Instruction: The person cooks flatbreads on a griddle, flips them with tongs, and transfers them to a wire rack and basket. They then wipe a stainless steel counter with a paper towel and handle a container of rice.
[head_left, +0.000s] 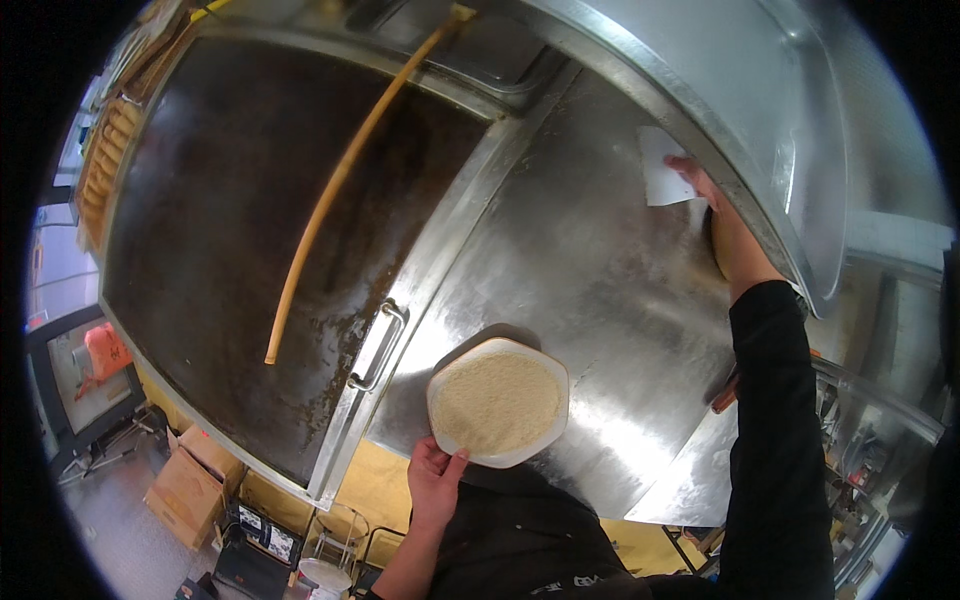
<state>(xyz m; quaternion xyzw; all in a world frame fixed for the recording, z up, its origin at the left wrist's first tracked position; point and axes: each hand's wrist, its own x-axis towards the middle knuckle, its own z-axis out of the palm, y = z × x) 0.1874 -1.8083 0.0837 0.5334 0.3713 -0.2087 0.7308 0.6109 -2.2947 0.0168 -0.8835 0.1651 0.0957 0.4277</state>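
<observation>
My left hand (441, 466) grips the lower left rim of a white plate (499, 403) filled with pale, fine crumbs or grains, thumb over the edge. The plate is held in front of my body, over the near edge of the stainless steel worktop (585, 285). My right arm reaches far forward on the right, under a metal rim. There my right hand (694, 178) holds a white sheet or flat scraper (663, 169) at the steel surface; which of these it is, I cannot tell. Part of a rounded object shows beside the right wrist.
At left lies a large dark metal plate or lid (247, 225) with a steel handle (381, 345); a long wooden stick (337, 180) extends across it. A large steel basin or hood (787, 112) overhangs at upper right. A brown handle (724, 396) lies near my right sleeve. Cardboard box (187, 487) on the floor.
</observation>
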